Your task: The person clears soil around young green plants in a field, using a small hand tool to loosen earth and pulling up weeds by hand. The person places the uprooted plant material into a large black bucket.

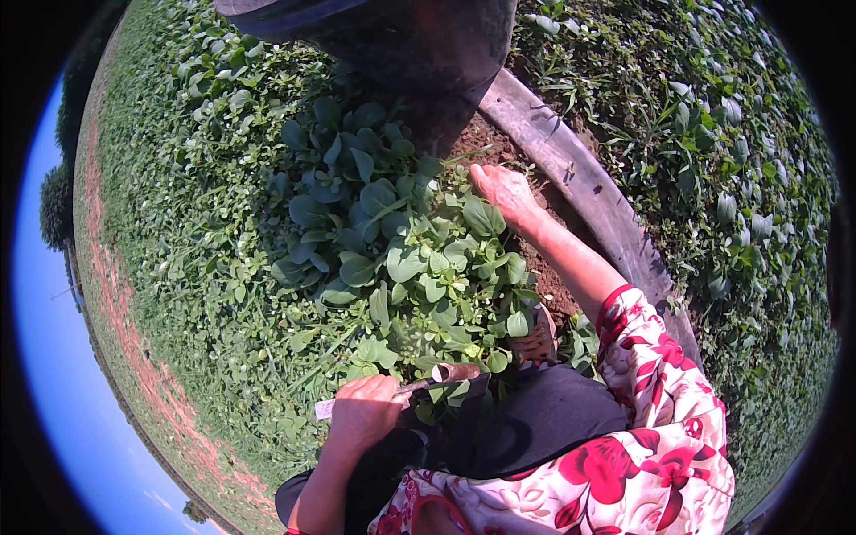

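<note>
My left hand (366, 408) is closed around the handle of a short hand tool (418, 386), which looks like a small hoe. Its pale handle end sticks out to the left, and a thin metal shank leads right to a rust-brown tubular part; its far end is partly hidden by leaves and dark cloth. Farther up and to the right, my right hand (501, 190) is low at the edge of the leafy green plants (408, 261), beside bare soil. Its fingers curl down among small weeds, with their tips hidden, so any hold is unclear.
A large dark bucket-like container (414, 40) stands at the top, shading some plants. A flat grey strip (582, 167) curves along the reddish soil (555, 281) to the right. A shoe (537, 338) shows by my knee. Dense greenery spreads on both sides.
</note>
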### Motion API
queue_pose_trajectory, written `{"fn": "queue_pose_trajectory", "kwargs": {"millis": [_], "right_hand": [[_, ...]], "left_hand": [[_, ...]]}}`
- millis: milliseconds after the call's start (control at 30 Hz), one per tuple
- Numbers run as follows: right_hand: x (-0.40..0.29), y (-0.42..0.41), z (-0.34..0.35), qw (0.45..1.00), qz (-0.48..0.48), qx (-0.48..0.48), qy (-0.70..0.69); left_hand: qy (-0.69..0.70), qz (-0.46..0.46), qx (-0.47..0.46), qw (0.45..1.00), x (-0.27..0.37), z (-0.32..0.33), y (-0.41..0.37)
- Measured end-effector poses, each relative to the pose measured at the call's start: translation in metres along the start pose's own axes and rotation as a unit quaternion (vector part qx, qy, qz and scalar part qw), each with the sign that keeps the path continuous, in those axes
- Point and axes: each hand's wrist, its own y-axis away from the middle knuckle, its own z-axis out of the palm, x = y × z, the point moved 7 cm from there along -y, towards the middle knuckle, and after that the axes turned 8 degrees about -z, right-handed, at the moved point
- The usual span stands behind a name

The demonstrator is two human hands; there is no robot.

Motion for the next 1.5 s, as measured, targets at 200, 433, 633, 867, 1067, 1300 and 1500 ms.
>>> {"fn": "queue_pose_trajectory", "kwargs": {"millis": [200, 433, 633, 867, 1067, 1300, 1500], "right_hand": [[-0.004, 0.006, 0.001, 0.999, -0.03, 0.025, -0.039], [-0.003, 0.017, 0.0, 0.989, 0.008, 0.089, -0.117], [-0.004, 0.049, 0.004, 0.941, 0.153, 0.192, -0.232], [-0.023, 0.07, -0.026, 0.946, 0.087, 0.267, -0.164], [0.023, 0.084, -0.041, 0.938, 0.205, 0.251, -0.12], [-0.009, 0.058, -0.003, 0.973, 0.057, -0.046, -0.219], [-0.04, 0.025, 0.012, 0.986, -0.016, -0.152, -0.062]], "left_hand": [[-0.002, 0.003, 0.01, 1.0, 0.003, -0.001, 0.001], [-0.017, -0.006, -0.002, 1.0, 0.001, -0.001, 0.001], [-0.037, -0.012, -0.007, 0.999, -0.002, -0.001, 0.003], [-0.04, -0.007, 0.0, 0.999, -0.003, 0.0, 0.007], [-0.035, -0.003, 0.004, 0.999, 0.0, 0.0, 0.007], [-0.005, -0.006, -0.007, 1.0, 0.004, 0.003, 0.004], [-0.011, 0.014, 0.012, 1.0, 0.01, 0.004, 0.002]]}}
